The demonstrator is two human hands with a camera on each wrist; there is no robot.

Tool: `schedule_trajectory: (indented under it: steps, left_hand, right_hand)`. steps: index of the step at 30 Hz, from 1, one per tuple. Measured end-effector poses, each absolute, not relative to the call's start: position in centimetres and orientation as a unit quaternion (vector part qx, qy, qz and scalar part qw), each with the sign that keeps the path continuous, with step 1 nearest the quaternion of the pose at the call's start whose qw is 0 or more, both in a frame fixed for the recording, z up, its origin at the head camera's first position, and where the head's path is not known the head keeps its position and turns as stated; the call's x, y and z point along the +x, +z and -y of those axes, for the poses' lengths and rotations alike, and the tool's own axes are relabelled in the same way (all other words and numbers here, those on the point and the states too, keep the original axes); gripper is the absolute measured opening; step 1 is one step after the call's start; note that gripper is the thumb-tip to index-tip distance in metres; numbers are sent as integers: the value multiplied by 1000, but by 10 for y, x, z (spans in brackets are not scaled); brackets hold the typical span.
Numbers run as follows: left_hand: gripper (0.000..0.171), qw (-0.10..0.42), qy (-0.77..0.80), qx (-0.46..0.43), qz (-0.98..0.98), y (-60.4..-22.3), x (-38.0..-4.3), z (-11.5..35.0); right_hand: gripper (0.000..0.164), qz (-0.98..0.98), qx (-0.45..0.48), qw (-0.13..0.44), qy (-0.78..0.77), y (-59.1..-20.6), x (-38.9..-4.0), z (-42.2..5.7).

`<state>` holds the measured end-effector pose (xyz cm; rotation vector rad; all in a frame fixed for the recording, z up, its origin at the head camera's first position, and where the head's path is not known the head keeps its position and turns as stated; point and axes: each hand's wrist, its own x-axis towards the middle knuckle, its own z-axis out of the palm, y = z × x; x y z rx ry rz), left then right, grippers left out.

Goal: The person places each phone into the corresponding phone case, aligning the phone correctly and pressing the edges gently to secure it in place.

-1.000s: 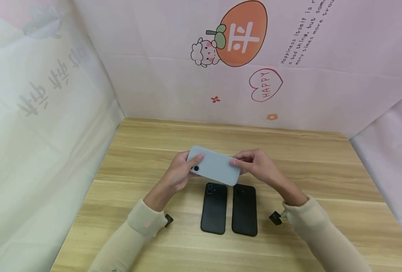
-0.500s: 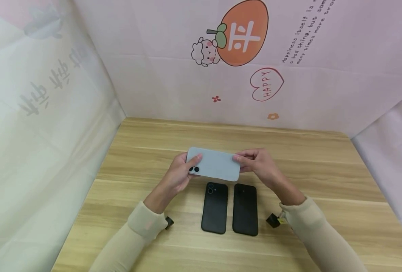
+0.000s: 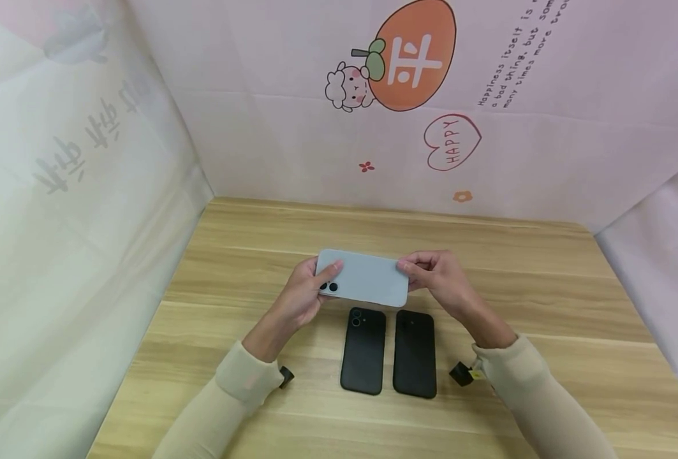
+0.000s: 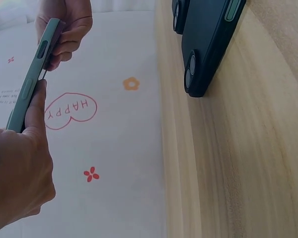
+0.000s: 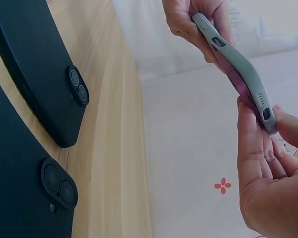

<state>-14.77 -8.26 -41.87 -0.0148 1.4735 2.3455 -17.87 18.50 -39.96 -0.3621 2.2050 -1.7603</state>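
Note:
A pale blue phone case (image 3: 367,280) is held up, back side up, above the table, with camera openings at its left end. In the right wrist view its side wall (image 5: 244,67) is bowed away from a purplish phone (image 5: 236,82) inside it. My left hand (image 3: 310,284) grips the camera end, thumb on the back and fingers underneath. Opposite, my right hand (image 3: 439,277) pinches the far end's corner between thumb and fingers. Just below lie two black phones (image 3: 363,357), side by side, camera sides up; the right one (image 3: 414,360) is slightly apart.
The wooden table (image 3: 247,255) meets a white printed cloth (image 3: 293,140) at its back edge. Similar cloth hangs at the left and right sides. Small black wrist devices (image 3: 461,374) stick out under both sleeves.
The right end of the pale blue case has come up, so it lies more level in the head view. My right hand moved slightly right with it; my left hand keeps its grip.

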Motion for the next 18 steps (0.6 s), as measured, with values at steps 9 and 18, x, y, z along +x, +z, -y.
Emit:
schedule_trajectory:
  steps: [9,18]
  left_hand:
    - [38,178,834,-1,-523,-418,-147,83]
    - [40,157,843,-19,-514,-419,-148,83]
  right_hand:
    - [41,-753,-87,167,-630,-402,-178,-184]
    - [42,-744,-75,201,-633,-405,-175,-184]
